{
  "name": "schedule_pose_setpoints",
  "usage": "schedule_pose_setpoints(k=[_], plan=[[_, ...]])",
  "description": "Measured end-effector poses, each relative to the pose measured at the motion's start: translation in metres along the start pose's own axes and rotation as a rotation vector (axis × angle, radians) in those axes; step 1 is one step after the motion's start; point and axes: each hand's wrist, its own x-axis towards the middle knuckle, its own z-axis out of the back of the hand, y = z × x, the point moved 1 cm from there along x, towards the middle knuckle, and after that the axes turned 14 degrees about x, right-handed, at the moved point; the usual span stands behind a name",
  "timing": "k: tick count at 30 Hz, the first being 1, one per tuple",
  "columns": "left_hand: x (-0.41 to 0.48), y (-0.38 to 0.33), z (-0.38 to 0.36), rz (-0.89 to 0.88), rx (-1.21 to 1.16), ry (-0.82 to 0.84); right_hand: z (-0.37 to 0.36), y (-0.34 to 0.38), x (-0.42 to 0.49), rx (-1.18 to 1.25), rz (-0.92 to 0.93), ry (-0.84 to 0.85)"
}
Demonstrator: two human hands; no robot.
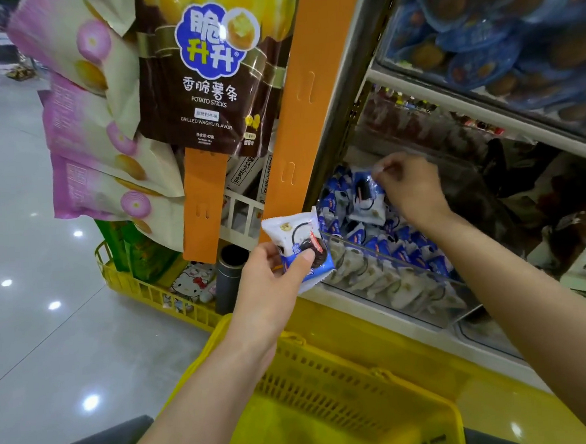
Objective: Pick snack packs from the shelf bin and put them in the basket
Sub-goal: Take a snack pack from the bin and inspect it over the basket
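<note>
Hiding one snack pack point(365, 200) corner: right hand point(409, 187) fingers point(383, 171).

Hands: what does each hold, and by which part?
Left hand grips one snack pack by its lower end; right hand pinches a second pack by its top corner.

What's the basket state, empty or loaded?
Empty where visible: bare yellow floor in the basket. Left hand holds one snack pack outside it; right hand pinches a second pack.
</note>
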Motion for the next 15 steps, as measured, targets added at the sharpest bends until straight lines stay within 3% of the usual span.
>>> schedule_pose_setpoints(k=[4, 9, 15], plan=[[-0.005, -0.006, -0.002, -0.053, 0.008, -0.006, 0.028, 0.040, -0.022, 0.180, 0.143, -0.126], [-0.017, -0.015, -0.002, -0.186, -0.066, 0.027, 0.032, 0.068, -0.071, 0.378, 0.078, 0.109], [-0.027, -0.011, -0.006, -0.163, -0.147, 0.123, 0.017, 0.074, -0.107, 0.589, -0.112, 0.295]])
